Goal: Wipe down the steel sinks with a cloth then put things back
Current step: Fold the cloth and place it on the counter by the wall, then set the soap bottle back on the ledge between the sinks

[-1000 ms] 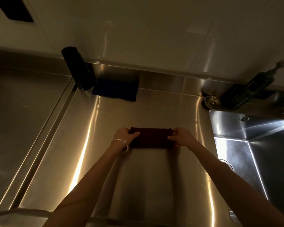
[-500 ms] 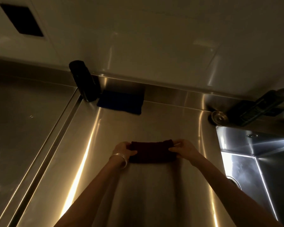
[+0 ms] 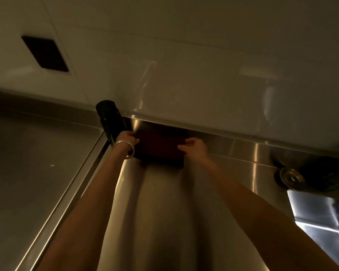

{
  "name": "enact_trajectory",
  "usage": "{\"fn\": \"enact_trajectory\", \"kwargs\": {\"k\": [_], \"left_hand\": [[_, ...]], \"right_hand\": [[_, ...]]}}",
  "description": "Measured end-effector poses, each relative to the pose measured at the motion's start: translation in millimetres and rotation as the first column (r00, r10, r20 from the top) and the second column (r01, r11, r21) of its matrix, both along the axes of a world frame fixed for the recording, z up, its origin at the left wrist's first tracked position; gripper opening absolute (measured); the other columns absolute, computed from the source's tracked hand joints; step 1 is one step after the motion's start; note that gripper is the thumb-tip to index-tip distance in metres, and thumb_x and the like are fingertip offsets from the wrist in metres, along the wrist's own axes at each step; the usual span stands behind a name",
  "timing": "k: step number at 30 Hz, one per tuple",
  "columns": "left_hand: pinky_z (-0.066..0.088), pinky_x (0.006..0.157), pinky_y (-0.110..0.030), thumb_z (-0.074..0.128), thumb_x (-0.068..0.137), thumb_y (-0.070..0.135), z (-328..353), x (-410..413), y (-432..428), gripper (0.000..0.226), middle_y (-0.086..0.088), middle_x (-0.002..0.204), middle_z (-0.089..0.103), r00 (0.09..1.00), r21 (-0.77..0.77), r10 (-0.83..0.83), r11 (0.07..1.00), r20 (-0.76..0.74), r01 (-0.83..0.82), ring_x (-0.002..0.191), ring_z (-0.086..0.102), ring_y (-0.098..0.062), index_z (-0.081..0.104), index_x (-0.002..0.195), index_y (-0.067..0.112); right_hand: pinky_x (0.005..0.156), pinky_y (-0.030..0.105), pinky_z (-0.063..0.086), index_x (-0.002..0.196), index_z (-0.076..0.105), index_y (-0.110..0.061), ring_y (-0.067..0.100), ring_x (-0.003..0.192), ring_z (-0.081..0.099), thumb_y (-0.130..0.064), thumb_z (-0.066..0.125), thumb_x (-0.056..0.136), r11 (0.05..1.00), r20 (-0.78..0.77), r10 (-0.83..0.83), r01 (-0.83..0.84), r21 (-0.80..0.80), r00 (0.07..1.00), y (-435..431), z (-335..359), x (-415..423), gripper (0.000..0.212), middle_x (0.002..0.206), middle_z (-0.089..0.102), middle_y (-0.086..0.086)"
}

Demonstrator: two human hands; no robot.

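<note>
- Cloth [image 3: 160,147]: folded, dark red, is lying at the back edge of the desk [image 3: 164,212], with its long axis running left to right along that edge.
- Left hand [image 3: 125,138]: its grip is pinching the cloth's left end, just beside a black canister [image 3: 110,118].
- Right hand [image 3: 194,150]: its grip is pinching the right end.
- Both hands are sitting equally near the cloth, so letting go in place looks like the next move.

left: black bottle [image 3: 110,119] just beside left hand [image 3: 125,140] | back: wall [image 3: 184,85] close behind | right: counter [image 3: 243,169] open past right hand [image 3: 194,151]
</note>
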State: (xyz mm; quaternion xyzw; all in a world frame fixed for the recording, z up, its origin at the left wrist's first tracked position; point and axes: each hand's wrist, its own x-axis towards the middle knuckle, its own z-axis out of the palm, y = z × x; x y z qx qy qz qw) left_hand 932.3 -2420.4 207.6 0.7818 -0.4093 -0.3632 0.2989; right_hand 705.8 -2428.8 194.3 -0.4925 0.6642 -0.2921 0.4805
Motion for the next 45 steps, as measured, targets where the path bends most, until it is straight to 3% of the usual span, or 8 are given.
{"fn": "enact_trajectory", "kwargs": {"k": [10,16,20,26,30,32,36,45], "left_hand": [[0.044,0.098,-0.043,0.056,0.089,0.009,-44.5,-2.3,-11.2,0.035,-0.024,0.124,0.057,0.973,0.140,-0.046,0.990,0.227,0.015,0.114,0.054,-0.039,0.057,0.123,-0.001],[0.040,0.098,-0.046,0.058,0.090,0.017,-24.5,-17.7,32.0,0.050,-0.024,0.136,0.039,0.878,0.050,-0.154,0.988,0.454,0.148,0.117,0.047,-0.042,0.043,0.137,0.009],[0.039,0.095,-0.042,0.058,0.085,0.013,-12.2,-63.4,76.2,0.052,-0.017,0.133,0.043,0.699,-0.025,-0.337,0.892,0.631,0.452,0.116,0.042,-0.037,0.046,0.136,0.012],[0.039,0.094,-0.032,0.038,0.095,0.025,-7.0,-169.0,106.7,0.040,-0.001,0.135,0.041,0.199,0.188,-0.661,0.466,0.724,0.864,0.120,0.040,-0.022,0.042,0.134,0.024],[0.035,0.098,-0.028,0.046,0.093,0.027,-9.5,-237.3,124.0,0.043,-0.006,0.135,0.046,0.102,0.218,-0.675,0.372,0.731,0.902,0.124,0.043,-0.022,0.043,0.135,0.018],[0.040,0.095,-0.024,0.059,0.086,0.031,-9.7,-269.0,130.5,0.045,-0.009,0.127,0.054,0.106,0.163,-0.635,0.350,0.765,0.922,0.115,0.052,-0.022,0.053,0.128,0.015],[0.023,0.110,-0.033,0.032,0.099,0.026,-27.4,-327.7,140.5,0.047,-0.006,0.147,0.030,0.075,0.241,-0.754,0.301,0.652,0.923,0.134,0.029,-0.021,0.026,0.144,0.017],[0.023,0.107,-0.031,0.030,0.099,0.031,-37.0,-409.1,149.9,0.046,0.003,0.148,0.030,0.224,0.205,-0.744,0.438,0.629,0.875,0.134,0.029,-0.015,0.027,0.144,0.026]], "right_hand": [[0.087,0.042,0.053,0.110,0.060,-0.002,0.029,0.094,0.067,-0.029,0.071,0.084,0.992,-0.317,0.122,-0.104,0.072,0.941,-18.6,-31.8,4.7,0.040,0.106,0.066,0.015],[0.088,0.039,0.050,0.114,0.058,0.003,0.030,0.096,0.064,-0.015,0.069,0.085,0.994,-0.192,0.065,-0.081,-0.075,0.979,23.2,-17.8,-27.9,0.035,0.105,0.066,0.021],[0.090,0.031,0.041,0.116,0.060,0.002,0.032,0.108,0.060,-0.010,0.065,0.086,0.980,-0.465,0.089,-0.162,-0.118,0.881,73.4,-6.2,-103.3,0.033,0.118,0.063,0.018],[0.084,0.040,0.046,0.116,0.062,-0.010,0.034,0.104,0.060,-0.023,0.067,0.085,0.966,-0.846,-0.071,-0.175,-0.190,0.529,152.3,33.1,-260.8,0.034,0.119,0.060,0.014],[0.090,0.040,0.044,0.118,0.058,-0.009,0.033,0.113,0.054,-0.033,0.063,0.088,0.993,-0.922,-0.118,0.020,-0.119,0.370,180.4,65.9,-354.2,0.039,0.121,0.058,0.015],[0.091,0.040,0.043,0.119,0.059,-0.008,0.034,0.114,0.053,-0.032,0.064,0.087,0.987,-0.910,-0.159,0.069,-0.144,0.382,183.3,81.1,-388.8,0.040,0.121,0.058,0.017],[0.093,0.043,0.047,0.122,0.058,-0.009,0.033,0.111,0.056,-0.030,0.061,0.089,0.991,-0.889,-0.135,0.061,-0.120,0.437,157.3,103.2,-436.2,0.040,0.121,0.059,0.015],[0.091,0.043,0.049,0.119,0.054,-0.003,0.033,0.106,0.059,-0.033,0.073,0.080,0.975,-0.659,-0.114,-0.044,-0.218,0.743,59.9,110.8,-471.9,0.053,0.117,0.061,0.017]]}}
